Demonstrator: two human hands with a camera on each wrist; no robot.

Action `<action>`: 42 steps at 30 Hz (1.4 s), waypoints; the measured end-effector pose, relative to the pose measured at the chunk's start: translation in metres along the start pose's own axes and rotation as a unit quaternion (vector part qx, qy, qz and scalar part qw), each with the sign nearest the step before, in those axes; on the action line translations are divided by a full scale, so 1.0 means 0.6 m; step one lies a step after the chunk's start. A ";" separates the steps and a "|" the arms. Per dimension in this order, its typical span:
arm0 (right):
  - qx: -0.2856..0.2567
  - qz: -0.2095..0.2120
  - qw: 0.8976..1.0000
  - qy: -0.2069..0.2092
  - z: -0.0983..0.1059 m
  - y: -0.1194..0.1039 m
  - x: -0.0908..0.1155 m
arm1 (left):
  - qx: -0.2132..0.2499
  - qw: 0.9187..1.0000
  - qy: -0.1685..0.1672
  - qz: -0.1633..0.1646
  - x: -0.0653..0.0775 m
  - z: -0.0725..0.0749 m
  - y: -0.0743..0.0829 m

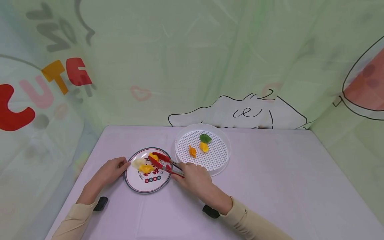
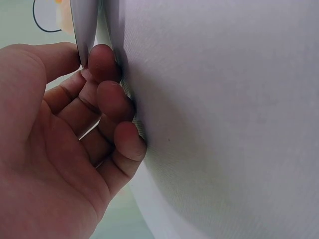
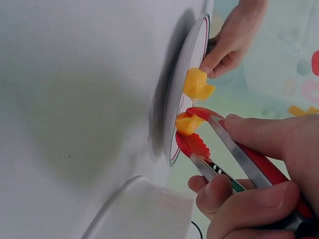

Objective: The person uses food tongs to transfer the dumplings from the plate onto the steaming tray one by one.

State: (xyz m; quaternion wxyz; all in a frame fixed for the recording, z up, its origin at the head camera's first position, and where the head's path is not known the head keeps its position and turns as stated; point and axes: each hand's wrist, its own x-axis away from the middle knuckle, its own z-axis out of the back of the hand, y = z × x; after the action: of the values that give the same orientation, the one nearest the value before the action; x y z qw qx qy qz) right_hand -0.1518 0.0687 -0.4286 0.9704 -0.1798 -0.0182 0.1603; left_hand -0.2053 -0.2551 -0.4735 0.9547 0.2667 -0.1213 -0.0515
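Note:
My left hand [image 1: 111,170] pinches the left rim of a round white plate [image 1: 136,183] between thumb and fingers. The plate has a dark and red edge line and red printing. In my right hand [image 1: 196,180] are red-tipped metal tongs [image 1: 165,169]. Their tips are around a small yellow dumpling-shaped piece [image 3: 187,124] at the plate's upper part, touching it in the right wrist view. Another yellow dumpling-shaped piece [image 1: 146,169] and a pale whitish one [image 1: 138,163] lie beside it on the plate.
Right of the plate stands a round white tray with a perforated base [image 1: 214,160]. It holds an orange piece [image 1: 192,151], a yellow piece [image 1: 204,147] and a green leaf-shaped piece [image 1: 205,138]. A printed curtain [image 1: 192,66] surrounds the pale table [image 1: 270,186].

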 end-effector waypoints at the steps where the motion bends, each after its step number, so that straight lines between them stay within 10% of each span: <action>1: -0.001 0.000 1.000 0.000 0.001 -0.001 0.000 | -0.001 1.000 0.000 -0.001 0.000 -0.001 0.000; 23: -0.024 -0.011 0.999 0.023 0.037 0.009 0.012 | 0.003 1.000 0.001 0.007 0.004 -0.002 0.002; 42: -0.035 -0.086 0.994 0.064 0.099 0.103 0.003 | -0.005 1.000 0.002 0.005 -0.004 -0.005 -0.006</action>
State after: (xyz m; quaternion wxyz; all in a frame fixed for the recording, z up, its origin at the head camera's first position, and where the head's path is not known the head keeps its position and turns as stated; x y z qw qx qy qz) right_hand -0.1741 0.1440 -0.3953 0.9730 -0.2209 0.0229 0.0635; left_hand -0.2068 -0.2561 -0.4783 0.9564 0.2618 -0.1205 -0.0467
